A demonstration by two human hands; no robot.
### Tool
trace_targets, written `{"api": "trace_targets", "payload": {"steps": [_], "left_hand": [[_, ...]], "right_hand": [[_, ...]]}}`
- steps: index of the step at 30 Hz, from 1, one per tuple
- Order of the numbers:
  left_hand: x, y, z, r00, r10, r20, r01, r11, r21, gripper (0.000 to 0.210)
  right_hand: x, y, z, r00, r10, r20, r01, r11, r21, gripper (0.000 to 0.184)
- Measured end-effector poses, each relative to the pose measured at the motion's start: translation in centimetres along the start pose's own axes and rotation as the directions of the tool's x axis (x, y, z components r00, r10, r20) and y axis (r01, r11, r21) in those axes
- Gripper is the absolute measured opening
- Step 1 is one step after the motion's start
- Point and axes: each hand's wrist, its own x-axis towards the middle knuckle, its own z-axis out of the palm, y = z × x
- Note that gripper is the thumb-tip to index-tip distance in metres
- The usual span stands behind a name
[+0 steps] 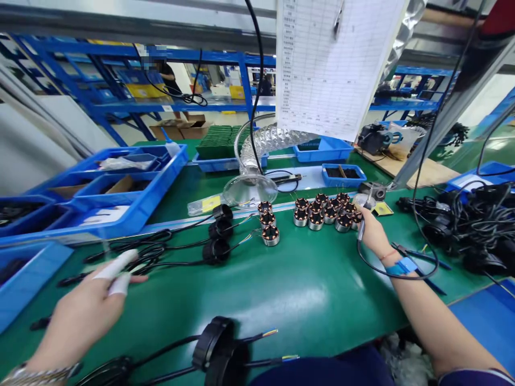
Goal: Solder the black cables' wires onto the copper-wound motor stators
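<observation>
My left hand (86, 303), with white covers on two fingers, reaches over coiled black cables (151, 254) at the left; its fingers are stretched apart and I see nothing held. My right hand (374, 236) is closed around a soldering iron (361, 229), whose cord loops by the wrist. The iron's tip end is near a small metal stand (372, 191). Beside that hand sit several motor stators (316, 220) with copper windings. Three more stators (270, 235) form a column in the middle. Black round housings (216, 250) with cables and bare coloured wire ends lie left of them.
Blue bins (132, 209) line the left side. A clear fume hood (250, 188) on a silver duct (277, 139) stands at the back. Pliers (422, 257) and a heap of black cabled parts (483, 230) lie right. More housings (217, 343) are near me. A paper sheet (322, 69) hangs above.
</observation>
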Motion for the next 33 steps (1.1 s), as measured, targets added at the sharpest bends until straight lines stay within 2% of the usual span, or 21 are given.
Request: {"api": "trace_targets", "payload": {"steps": [1,3,6,9,12,14,17,20,23,26,33], "left_hand": [[-0.4,1.9,-0.6,0.992,-0.011,0.127,0.015,0.999,-0.035,0.052],[-1.1,4.9,-1.2,0.97,0.029,0.24,-0.016,0.998,-0.057,0.054],[-2.3,6.9,-1.3,0.941,0.116,0.318,-0.09,0.991,-0.094,0.052],[-3.4,7.9,-0.9,0.934,0.121,0.337,-0.072,0.985,-0.154,0.044],[-4.3,9.9,-0.3,0.92,0.127,0.371,-0.027,0.964,-0.263,0.044],[-4.7,11.9,0.4,0.876,0.179,0.447,0.002,0.926,-0.377,0.043],[-5.2,14.8,2.0,0.793,0.328,0.513,0.043,0.81,-0.584,0.036],[-5.4,16.8,3.4,0.741,0.393,0.544,0.125,0.715,-0.688,0.03],[-5.2,17.9,3.9,0.735,0.384,0.558,0.15,0.711,-0.687,0.028],[-5.0,18.8,3.9,0.744,0.382,0.548,0.141,0.712,-0.688,0.03],[-4.7,20.1,5.0,0.72,0.406,0.563,0.133,0.715,-0.686,0.025]], "right_hand": [[0.1,0.5,0.3,1.0,-0.003,0.009,0.003,1.0,0.012,0.041],[-0.5,0.8,0.5,1.0,0.001,0.015,-0.002,0.999,0.033,0.04],[-3.4,-0.1,0.0,1.0,0.013,0.02,-0.014,0.998,0.065,0.039],[-7.4,-2.6,-0.6,1.0,-0.009,0.027,0.005,0.988,0.155,0.034],[-10.5,-6.7,-0.4,0.979,-0.179,0.101,0.135,0.931,0.34,0.032],[-11.4,-9.8,0.1,0.929,-0.313,0.198,0.189,0.861,0.472,0.033],[-11.2,-13.6,1.0,0.85,-0.454,0.269,0.216,0.764,0.607,0.033],[-10.2,-15.4,1.0,0.826,-0.492,0.273,0.22,0.729,0.648,0.035],[-9.2,-15.6,0.5,0.843,-0.487,0.228,0.246,0.726,0.642,0.04],[-8.4,-15.3,0.2,0.831,-0.507,0.228,0.264,0.72,0.642,0.044],[-8.3,-15.2,1.0,0.842,-0.445,0.304,0.113,0.697,0.708,0.047]]}}
